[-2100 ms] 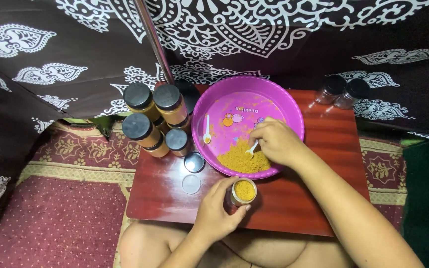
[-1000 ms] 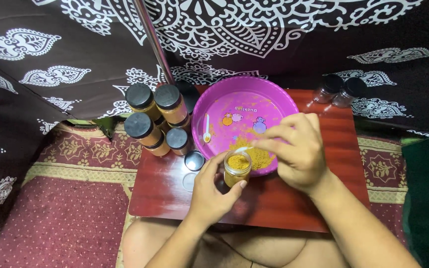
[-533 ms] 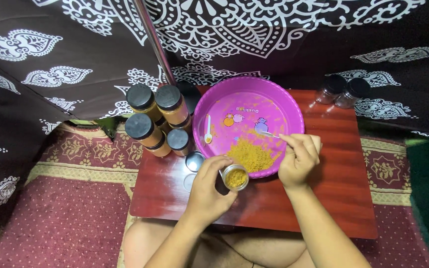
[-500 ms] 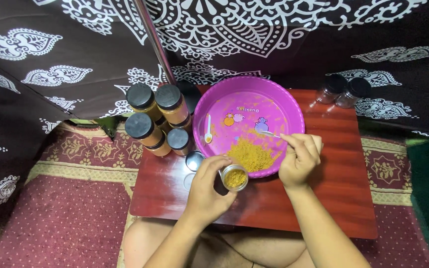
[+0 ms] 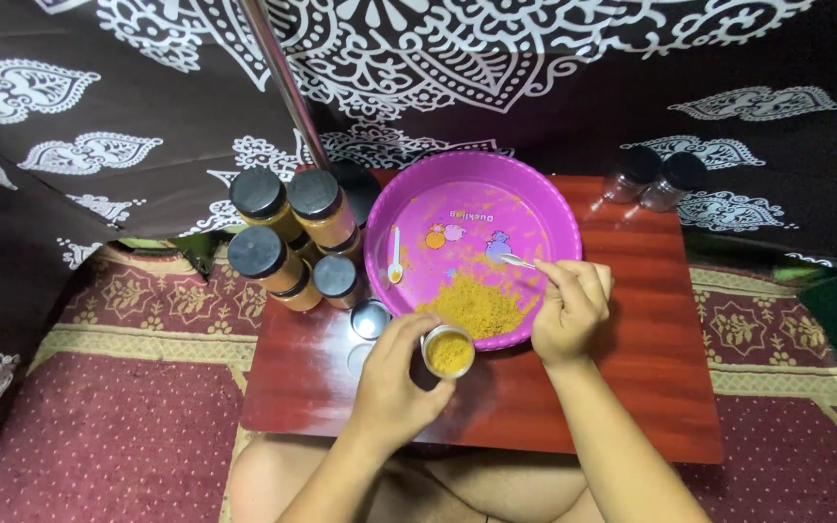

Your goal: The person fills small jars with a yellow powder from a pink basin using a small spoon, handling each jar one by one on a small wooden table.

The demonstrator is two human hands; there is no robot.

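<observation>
My left hand [image 5: 394, 380] grips a small open jar [image 5: 449, 352] filled with yellow powder, held just off the near rim of a round pink plate [image 5: 544, 221]. My right hand [image 5: 568, 310] pinches a small clear spoon [image 5: 516, 260] whose bowl points left over the plate. A heap of yellow powder [image 5: 475, 304] lies on the plate's near side. A second small spoon [image 5: 395, 261] rests on the plate's left part.
The plate sits on a low red-brown table [image 5: 651, 358]. Several black-lidded jars of powder [image 5: 288, 237] stand at its left. A loose lid [image 5: 371, 319] lies beside them. Two empty jars [image 5: 656, 179] stand at the far right. A metal pole [image 5: 283, 82] rises behind.
My right hand drew the spoon away from the jar mouth and back over the plate. The jar came down beside the plate's near rim and stays there.
</observation>
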